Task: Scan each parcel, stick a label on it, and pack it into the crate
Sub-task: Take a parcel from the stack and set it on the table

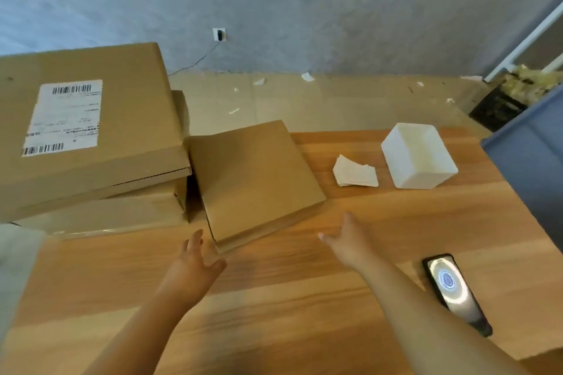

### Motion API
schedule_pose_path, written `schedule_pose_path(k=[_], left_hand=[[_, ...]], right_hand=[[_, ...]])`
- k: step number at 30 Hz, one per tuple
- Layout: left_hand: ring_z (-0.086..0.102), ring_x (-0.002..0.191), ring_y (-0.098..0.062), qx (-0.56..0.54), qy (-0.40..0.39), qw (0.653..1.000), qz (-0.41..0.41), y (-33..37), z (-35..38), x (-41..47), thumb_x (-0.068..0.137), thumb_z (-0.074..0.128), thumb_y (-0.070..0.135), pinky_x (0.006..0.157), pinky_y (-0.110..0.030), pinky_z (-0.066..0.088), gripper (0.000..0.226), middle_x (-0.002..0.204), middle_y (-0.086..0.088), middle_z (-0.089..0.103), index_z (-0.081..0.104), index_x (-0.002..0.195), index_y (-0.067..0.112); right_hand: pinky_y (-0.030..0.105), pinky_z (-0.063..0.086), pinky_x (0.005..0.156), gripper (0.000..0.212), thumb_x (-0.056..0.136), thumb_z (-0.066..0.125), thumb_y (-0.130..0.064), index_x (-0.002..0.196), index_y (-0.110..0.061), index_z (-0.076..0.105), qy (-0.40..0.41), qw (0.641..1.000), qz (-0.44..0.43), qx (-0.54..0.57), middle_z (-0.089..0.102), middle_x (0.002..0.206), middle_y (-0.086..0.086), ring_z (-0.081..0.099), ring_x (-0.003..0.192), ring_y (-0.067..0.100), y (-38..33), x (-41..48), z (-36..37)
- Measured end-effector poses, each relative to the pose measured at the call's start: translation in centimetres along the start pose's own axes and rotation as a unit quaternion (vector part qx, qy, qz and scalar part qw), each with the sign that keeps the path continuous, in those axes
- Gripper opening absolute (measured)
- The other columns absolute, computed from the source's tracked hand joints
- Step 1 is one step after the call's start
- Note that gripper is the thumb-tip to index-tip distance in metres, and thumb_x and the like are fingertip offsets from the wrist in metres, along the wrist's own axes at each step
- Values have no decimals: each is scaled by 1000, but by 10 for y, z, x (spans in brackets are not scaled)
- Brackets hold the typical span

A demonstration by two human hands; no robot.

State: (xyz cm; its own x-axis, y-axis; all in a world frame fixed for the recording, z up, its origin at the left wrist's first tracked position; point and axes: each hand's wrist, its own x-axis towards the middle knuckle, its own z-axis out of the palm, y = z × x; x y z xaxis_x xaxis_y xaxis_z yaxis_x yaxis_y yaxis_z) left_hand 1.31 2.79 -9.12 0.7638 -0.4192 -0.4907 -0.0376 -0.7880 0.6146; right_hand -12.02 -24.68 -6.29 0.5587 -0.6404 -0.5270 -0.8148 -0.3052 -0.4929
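Flat parcel on table, tilted against stack, near corner toward left hand, almost touching. Right hand just beside the near-right edge. Both hands spread, empty. Left closer; right apart.

This looks like a makeshift packing room rather than a proper warehouse. Flat cardboard parcels are stacked on a wooden table, the top one bearing a barcoded shipping label. A loose pile of labels and a phone (screen lit) lie nearby. Paper scraps litter the floor below a bare grey wall.
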Motion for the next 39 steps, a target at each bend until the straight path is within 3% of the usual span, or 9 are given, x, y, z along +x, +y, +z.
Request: schedule_pose_path(k=[4, 8, 18, 21, 24, 28, 31, 35, 39], left_hand=[[42, 130, -28, -43, -14, 998, -34, 8, 17, -2, 84, 61, 45, 103, -44, 40, 83, 151, -5, 31, 12, 149, 27], [44, 127, -28, -75, -1, 997, -26, 13, 26, -7, 86, 62, 39, 99, -39, 40, 70, 143, -5, 44, 23, 145, 36], [40, 115, 0, -114, 126, 979, 110, 44, 16, -44, 80, 67, 39, 92, -21, 40, 76, 141, 20, 30, 23, 142, 43], [41, 114, -1, -161, 142, 964, 157, 68, 0, -59, 79, 67, 42, 89, -21, 37, 73, 134, 28, 31, 18, 126, 69], [39, 125, 0, -209, 123, 951, 192, 85, -15, -69, 83, 62, 39, 99, -26, 35, 71, 143, 25, 35, 18, 131, 68], [57, 107, 3, -204, 112, 950, 207, 92, -25, -73, 88, 54, 39, 78, -13, 46, 60, 123, 20, 56, 23, 134, 63], [60, 86, 11, -169, 125, 959, 189, 85, -19, -75, 89, 50, 46, 58, -7, 45, 50, 104, 32, 58, 27, 127, 66], [59, 81, 2, -162, 122, 975, 91, 63, 1, -68, 86, 54, 51, 62, -19, 41, 55, 110, 16, 59, 33, 137, 44], [58, 87, -4, -169, 104, 979, 40, 48, 17, -62, 83, 67, 36, 69, -22, 44, 65, 126, 4, 58, 36, 139, 28]], right_hand=[[37, 31, 107, 99, 84, 69, -40, 152, -22, -1, -65, 997, -42, -16, 12, 160, 0, 25, 142, 25, -12, 41, -10], [27, 36, 90, 68, 82, 74, -30, 138, -22, 37, -131, 988, -66, 52, 43, 144, -1, 46, 124, 19, -15, 56, -8], [36, 48, 94, 37, 80, 74, -25, 112, -37, 59, -23, 923, -169, 345, 65, 119, -9, 60, 114, 13, 4, 12, -56], [25, 50, 89, 35, 85, 68, -30, 117, -44, 60, -14, 897, -229, 377, 67, 118, -13, 61, 111, 4, -2, -15, -77], [28, 48, 94, 52, 82, 70, -41, 131, -38, 53, 3, 887, -277, 370, 64, 125, -11, 58, 116, 7, -11, -39, -93], [34, 48, 92, 68, 70, 69, -63, 131, -40, 50, 83, 915, -224, 326, 64, 120, -9, 59, 112, 11, -17, -58, -96], [24, 49, 74, 43, 72, 65, -66, 104, -38, 62, 112, 937, -189, 272, 69, 96, -20, 65, 92, 3, -12, -63, -89], [26, 48, 67, 32, 81, 62, -58, 99, -31, 61, 86, 967, -117, 210, 66, 97, -15, 63, 88, 7, 1, -52, -70], [25, 48, 73, 46, 85, 69, -36, 124, -18, 53, 33, 978, -76, 193, 64, 109, -8, 62, 92, 9, 19, -35, -45]])
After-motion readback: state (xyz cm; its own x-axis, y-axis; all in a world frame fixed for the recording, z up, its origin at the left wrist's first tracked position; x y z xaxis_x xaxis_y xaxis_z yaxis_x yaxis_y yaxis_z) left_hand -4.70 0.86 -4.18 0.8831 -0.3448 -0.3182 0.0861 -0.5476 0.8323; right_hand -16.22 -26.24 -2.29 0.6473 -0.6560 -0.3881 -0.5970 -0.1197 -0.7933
